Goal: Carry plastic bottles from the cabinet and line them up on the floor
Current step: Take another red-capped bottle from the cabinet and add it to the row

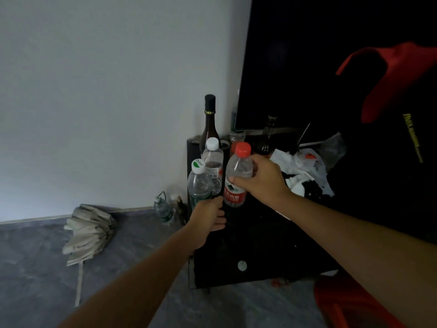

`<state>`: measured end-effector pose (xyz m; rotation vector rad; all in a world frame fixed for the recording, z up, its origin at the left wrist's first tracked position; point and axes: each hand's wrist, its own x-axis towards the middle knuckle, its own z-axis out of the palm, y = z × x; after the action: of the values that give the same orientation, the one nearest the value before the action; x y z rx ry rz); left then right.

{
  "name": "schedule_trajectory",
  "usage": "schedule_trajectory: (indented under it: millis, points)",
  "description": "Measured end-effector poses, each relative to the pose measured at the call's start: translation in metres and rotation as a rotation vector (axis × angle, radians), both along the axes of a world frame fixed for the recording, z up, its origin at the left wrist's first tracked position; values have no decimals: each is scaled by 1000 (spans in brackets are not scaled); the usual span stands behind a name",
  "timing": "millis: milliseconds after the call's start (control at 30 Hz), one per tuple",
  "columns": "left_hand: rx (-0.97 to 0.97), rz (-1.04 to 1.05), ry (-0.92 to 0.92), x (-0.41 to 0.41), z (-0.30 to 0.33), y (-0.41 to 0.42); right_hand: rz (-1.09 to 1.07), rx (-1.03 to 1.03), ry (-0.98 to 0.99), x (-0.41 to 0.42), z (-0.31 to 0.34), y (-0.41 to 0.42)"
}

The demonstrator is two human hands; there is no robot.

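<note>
On the low black cabinet point(250, 245) stand several bottles. My right hand point(262, 179) grips a clear plastic bottle with a red cap and red label point(236, 176), upright above the cabinet top. My left hand point(209, 216) holds the lower part of a clear bottle with a green-and-white cap point(198, 183). Just behind it stands another clear bottle with a white cap point(213, 166); whether my left hand also touches it is hidden.
A tall dark glass bottle point(209, 124) and more bottles stand at the cabinet's back by a black screen point(307, 67). Crumpled white paper point(300, 169) lies to the right. On the grey floor are a mop head point(87, 233), a small bottle point(163, 209) and a red stool point(350, 304).
</note>
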<state>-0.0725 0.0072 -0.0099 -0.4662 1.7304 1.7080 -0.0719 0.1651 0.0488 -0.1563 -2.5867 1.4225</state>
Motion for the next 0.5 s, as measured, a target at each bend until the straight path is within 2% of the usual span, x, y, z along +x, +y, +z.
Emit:
schedule_trajectory:
  millis: [100, 267, 500]
  points:
    - [68, 33, -82, 1, 27, 4, 23, 8, 23, 2, 31, -1]
    - [219, 120, -115, 1, 79, 10, 38, 54, 53, 4, 87, 0]
    - [353, 151, -94, -7, 146, 13, 41, 85, 96, 11, 163, 2]
